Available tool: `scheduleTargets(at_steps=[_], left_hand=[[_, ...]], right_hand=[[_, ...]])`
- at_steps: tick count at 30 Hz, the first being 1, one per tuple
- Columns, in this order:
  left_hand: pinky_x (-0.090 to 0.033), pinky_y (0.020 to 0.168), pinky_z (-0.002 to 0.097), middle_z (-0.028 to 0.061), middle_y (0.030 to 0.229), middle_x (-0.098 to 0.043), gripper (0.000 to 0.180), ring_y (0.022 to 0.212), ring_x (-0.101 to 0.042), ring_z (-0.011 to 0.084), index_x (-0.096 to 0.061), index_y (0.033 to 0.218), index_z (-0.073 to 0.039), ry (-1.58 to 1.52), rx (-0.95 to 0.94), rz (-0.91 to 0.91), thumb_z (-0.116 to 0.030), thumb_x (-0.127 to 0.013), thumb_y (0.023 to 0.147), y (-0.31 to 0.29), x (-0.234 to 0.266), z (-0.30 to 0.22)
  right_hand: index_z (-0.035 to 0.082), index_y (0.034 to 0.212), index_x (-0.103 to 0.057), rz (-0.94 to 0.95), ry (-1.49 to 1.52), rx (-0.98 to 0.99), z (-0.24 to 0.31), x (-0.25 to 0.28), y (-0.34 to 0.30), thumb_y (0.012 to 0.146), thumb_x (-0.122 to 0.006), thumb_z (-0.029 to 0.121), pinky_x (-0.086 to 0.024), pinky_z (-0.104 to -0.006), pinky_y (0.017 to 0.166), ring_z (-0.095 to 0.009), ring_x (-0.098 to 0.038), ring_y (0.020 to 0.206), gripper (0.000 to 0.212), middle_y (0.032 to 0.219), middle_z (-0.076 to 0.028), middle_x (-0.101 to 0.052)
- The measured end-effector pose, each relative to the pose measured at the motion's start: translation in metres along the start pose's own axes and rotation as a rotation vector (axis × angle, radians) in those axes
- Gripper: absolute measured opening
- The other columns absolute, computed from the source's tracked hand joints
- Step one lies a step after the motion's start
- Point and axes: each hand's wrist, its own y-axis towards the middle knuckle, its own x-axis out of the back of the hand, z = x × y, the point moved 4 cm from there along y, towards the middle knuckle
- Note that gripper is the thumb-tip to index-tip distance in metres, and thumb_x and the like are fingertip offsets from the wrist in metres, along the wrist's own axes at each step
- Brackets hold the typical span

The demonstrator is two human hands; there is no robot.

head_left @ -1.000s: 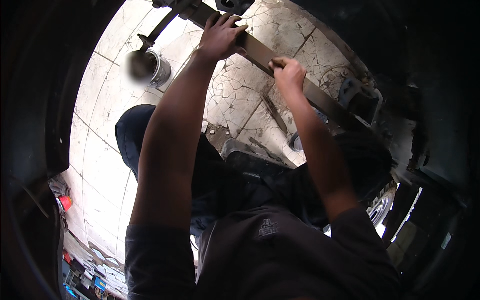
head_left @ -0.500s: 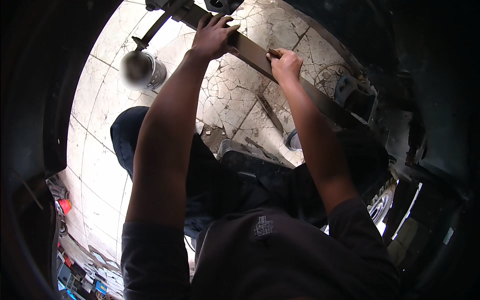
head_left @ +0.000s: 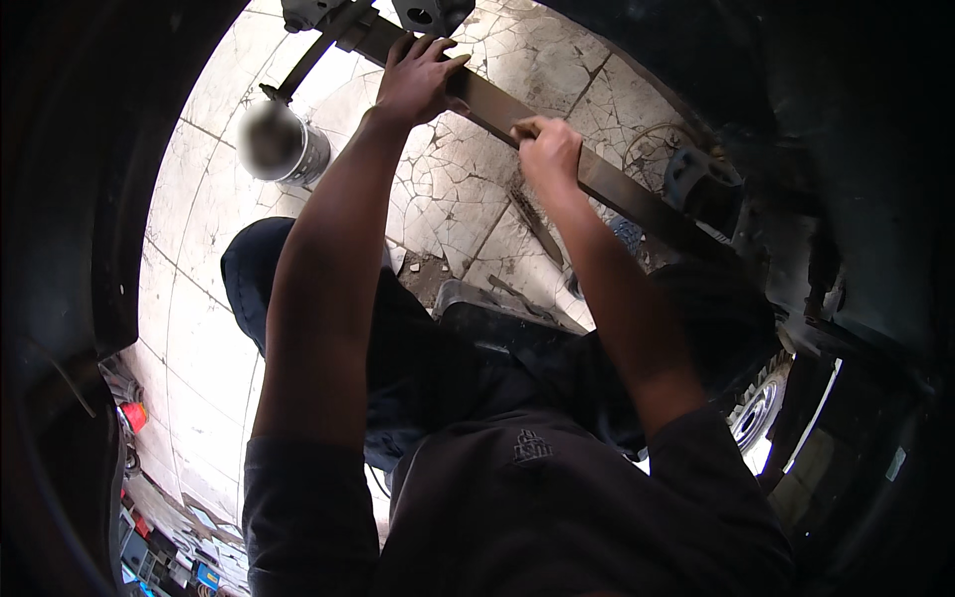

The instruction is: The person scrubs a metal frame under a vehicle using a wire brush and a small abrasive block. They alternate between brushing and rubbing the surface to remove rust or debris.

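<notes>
A long flat metal beam runs diagonally from the far left to the near right, above the floor. My left hand lies over its upper stretch with fingers spread and the thumb toward the near side. Farther down the beam, my right hand is closed in a pinch at its face. A small brown piece, perhaps folded sandpaper, sticks out from those fingers, slightly blurred. Its far end is hidden in the grip.
A bucket stands on the cracked tile floor at the left. A wire brush lies on the tiles below the beam. Metal brackets sit at the beam's far end. Dark vehicle panels close in on both sides, with a wheel at right.
My right hand has shifted left and a little nearer with the brown piece. The left hand keeps its place on the beam; the whole view has moved slightly.
</notes>
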Motion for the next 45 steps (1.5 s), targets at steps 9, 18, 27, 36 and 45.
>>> scheduleTargets(at_steps=[9,18,27,36,45], left_hand=[[-0.018,0.126,0.0528,-0.0009,0.157,-0.048,0.087,0.151,-0.035,0.0222,-0.059,0.147,-0.029,-0.010,0.002,-0.001,-0.061,-0.084,0.070,0.003,-0.001,-0.004],[-0.021,0.125,0.0527,-0.0001,0.158,-0.046,0.089,0.149,-0.038,0.0244,-0.056,0.150,-0.030,0.011,-0.016,-0.010,-0.060,-0.084,0.071,0.006,0.001,-0.006],[-0.019,0.125,0.0540,-0.0007,0.158,-0.046,0.090,0.153,-0.033,0.0229,-0.055,0.150,-0.030,-0.007,0.003,0.018,-0.061,-0.084,0.070,0.005,0.004,-0.005],[-0.021,0.125,0.0529,-0.0004,0.158,-0.046,0.090,0.149,-0.038,0.0231,-0.055,0.150,-0.029,-0.004,0.002,0.016,-0.057,-0.085,0.071,0.004,0.003,-0.005],[-0.022,0.124,0.0539,-0.0030,0.157,-0.046,0.092,0.148,-0.039,0.0222,-0.055,0.150,-0.030,0.015,-0.005,0.010,-0.061,-0.084,0.068,0.003,-0.002,-0.004]], right_hand=[[0.007,0.087,-0.082,0.004,0.043,-0.038,0.000,0.015,0.024,0.084,-0.072,0.005,-0.057,-0.0424,0.083,-0.035,-0.074,0.083,0.011,0.085,-0.021,-0.075],[0.004,0.091,-0.082,-0.072,0.042,-0.084,0.004,0.021,0.031,0.083,-0.079,0.014,-0.056,-0.0411,0.082,-0.036,-0.073,0.084,0.013,0.087,-0.022,-0.075],[0.005,0.093,-0.082,-0.035,0.063,-0.120,0.005,0.022,0.015,0.083,-0.081,0.017,-0.056,-0.0412,0.080,-0.035,-0.074,0.084,0.015,0.087,-0.021,-0.076],[0.012,0.096,-0.083,0.076,0.026,0.032,-0.023,0.026,0.035,0.084,-0.079,0.018,-0.056,-0.0411,0.086,-0.035,-0.072,0.095,0.014,0.099,-0.017,-0.076],[0.014,0.096,-0.084,0.105,-0.081,0.241,-0.009,0.018,0.059,0.081,-0.068,0.003,-0.057,-0.0395,0.091,-0.035,-0.071,0.095,0.024,0.096,-0.018,-0.074]])
